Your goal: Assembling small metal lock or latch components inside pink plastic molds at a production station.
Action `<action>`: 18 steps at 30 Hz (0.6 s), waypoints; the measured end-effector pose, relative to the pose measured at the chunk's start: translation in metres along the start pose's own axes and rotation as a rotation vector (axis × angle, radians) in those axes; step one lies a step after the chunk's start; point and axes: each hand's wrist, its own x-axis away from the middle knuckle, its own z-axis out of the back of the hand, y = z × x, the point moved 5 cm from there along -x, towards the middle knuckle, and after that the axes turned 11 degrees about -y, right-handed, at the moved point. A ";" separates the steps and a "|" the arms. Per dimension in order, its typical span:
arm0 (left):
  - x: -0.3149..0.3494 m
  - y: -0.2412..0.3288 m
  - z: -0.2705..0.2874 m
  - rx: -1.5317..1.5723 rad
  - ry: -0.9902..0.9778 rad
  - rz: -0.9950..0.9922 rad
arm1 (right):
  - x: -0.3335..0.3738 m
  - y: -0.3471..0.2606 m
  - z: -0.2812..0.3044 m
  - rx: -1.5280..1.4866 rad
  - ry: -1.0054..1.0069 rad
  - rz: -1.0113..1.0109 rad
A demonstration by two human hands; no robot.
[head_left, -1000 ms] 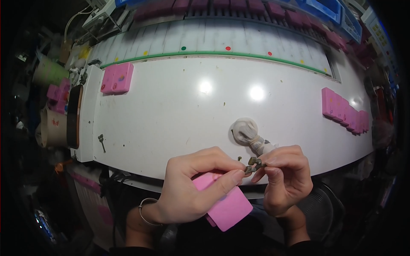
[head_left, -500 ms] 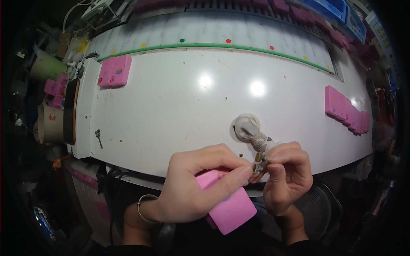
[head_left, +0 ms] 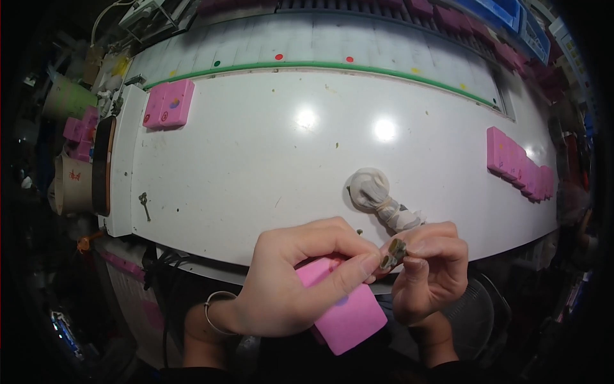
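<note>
A white counter (head_left: 256, 173) fills the middle of the frame, bounded above by a pale conveyor (head_left: 307, 43) with coloured dots and a green edge strip (head_left: 307, 66). A blue crate (head_left: 492, 16) occupies the upper right. Two pink blocks (head_left: 169, 104) stand side by side at the counter's upper left; a row of similar blocks (head_left: 511, 163) lines its right side. Near the left edge are a key-shaped piece (head_left: 144, 206) and, beyond the counter, a beige bin (head_left: 71, 185).

At lower centre, the left hand (head_left: 300, 281), a bracelet (head_left: 214, 313) at its wrist, keeps a pink slab (head_left: 352, 320) under its thumb, with thumb and index tips closed together; its other fingers are largely hidden. The right hand (head_left: 435, 269), at lower right of centre, pinches a small greenish-brown part (head_left: 393, 254) between thumb and fingers. The part lies just beside the left fingertips; contact cannot be told. Above it, a banded cloth bundle (head_left: 377, 195) rests on the counter.
</note>
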 end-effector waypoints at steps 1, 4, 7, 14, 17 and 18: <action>0.000 0.000 0.000 -0.011 -0.011 0.007 | 0.000 0.000 0.000 -0.019 -0.002 -0.009; 0.001 -0.001 -0.001 0.006 -0.023 0.038 | 0.001 0.001 0.000 -0.046 0.016 -0.017; 0.002 -0.001 0.000 -0.026 -0.039 0.034 | 0.003 -0.001 -0.001 0.032 0.000 -0.015; 0.001 -0.002 0.004 -0.129 -0.158 0.006 | 0.002 -0.005 -0.001 0.145 -0.030 0.021; 0.002 -0.007 0.004 -0.011 -0.179 0.083 | 0.002 -0.007 -0.001 0.175 -0.050 0.049; 0.002 -0.006 0.005 -0.011 -0.179 0.083 | 0.002 -0.006 -0.001 0.167 -0.055 0.045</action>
